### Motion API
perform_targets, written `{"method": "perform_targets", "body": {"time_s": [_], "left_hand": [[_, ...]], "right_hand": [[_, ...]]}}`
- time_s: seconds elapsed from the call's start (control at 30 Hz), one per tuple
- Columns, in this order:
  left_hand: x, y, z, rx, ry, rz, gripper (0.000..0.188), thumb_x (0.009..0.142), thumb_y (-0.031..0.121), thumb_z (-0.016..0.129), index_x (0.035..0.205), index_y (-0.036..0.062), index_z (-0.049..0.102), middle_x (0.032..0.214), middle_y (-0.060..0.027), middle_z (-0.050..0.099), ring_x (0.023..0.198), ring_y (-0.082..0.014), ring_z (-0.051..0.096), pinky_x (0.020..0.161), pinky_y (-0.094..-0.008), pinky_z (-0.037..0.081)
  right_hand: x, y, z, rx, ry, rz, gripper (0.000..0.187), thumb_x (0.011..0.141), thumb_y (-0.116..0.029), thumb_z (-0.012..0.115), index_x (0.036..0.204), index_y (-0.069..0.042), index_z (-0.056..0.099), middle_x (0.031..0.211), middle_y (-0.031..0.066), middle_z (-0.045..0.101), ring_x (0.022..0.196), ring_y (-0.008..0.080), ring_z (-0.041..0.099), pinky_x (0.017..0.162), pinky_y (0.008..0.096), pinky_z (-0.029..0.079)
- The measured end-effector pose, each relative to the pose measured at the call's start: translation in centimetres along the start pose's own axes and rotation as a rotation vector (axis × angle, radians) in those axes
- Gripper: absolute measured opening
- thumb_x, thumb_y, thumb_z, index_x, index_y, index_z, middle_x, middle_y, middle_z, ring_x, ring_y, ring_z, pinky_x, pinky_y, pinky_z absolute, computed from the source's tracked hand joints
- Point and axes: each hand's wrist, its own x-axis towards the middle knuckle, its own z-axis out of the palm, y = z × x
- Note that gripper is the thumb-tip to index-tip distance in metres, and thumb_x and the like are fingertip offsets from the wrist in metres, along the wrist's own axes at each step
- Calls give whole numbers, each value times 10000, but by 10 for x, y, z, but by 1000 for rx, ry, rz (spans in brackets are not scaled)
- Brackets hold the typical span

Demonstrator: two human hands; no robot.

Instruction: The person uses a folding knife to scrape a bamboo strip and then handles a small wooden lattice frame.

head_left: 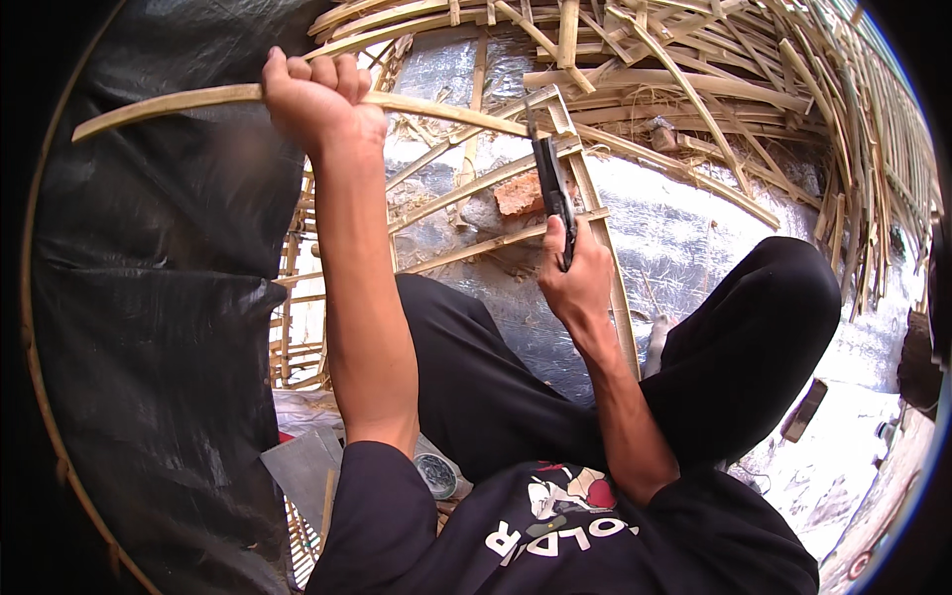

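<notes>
My left hand [322, 99] is closed in a fist around a long, slightly bowed bamboo strip [169, 101], raised in front of me. Its left end sticks out over the black sheeting, and its right end meets the tool in my other hand. My right hand [577, 268] grips a black-handled tool with a narrow dark blade [551, 188], pointing away from me; its exact kind does not show clearly. The blade crosses the strip's right end. Below both hands lies a bamboo frame [603, 233] with crosspieces, spread between my bent legs.
Many split bamboo strips [694, 94] are heaped at the far side and right. A broken orange brick [520, 194] sits under the frame on silvery sheeting [694, 233]. Black sheeting [149, 327] hangs along the left. A dark block [805, 411] lies at right.
</notes>
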Motion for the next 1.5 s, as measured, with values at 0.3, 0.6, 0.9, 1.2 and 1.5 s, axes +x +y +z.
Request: {"method": "perform_targets", "body": {"time_s": [0.3,0.6,0.9,1.2,1.5], "left_hand": [[12,30,-27,24,13,66,462,999,290,325,586,194,140,498,33,126,455,-130,81,471,-315,131],[22,26,-47,35,164,90,415,974,297,369,630,193,161,525,36,122,447,-123,96,467,-308,141],[23,37,-51,-44,12,193,461,997,301,326,586,201,142,498,47,113,433,-117,77,458,-284,126],[0,17,-15,14,-9,70,464,1005,264,326,590,193,131,500,42,113,444,-116,83,459,-283,138],[13,16,-34,-121,-158,-105,440,981,200,316,577,186,141,486,41,135,438,-110,96,447,-270,142]], "right_hand": [[-15,2,21,-59,-7,-160,313,976,-316,571,901,-16,523,527,148,568,455,342,606,447,450,462],[-19,-16,24,181,-30,-198,286,959,-288,622,865,-25,561,561,172,554,506,395,595,477,460,443],[-19,-11,20,531,56,116,340,1015,-282,584,832,5,570,522,5,418,481,61,393,434,312,310],[-12,-25,10,316,-5,-236,272,938,-238,666,959,9,555,605,154,584,529,341,621,496,407,452],[-6,-14,10,96,46,-286,267,881,-235,699,964,-22,559,696,144,597,597,349,617,548,430,478]]}}
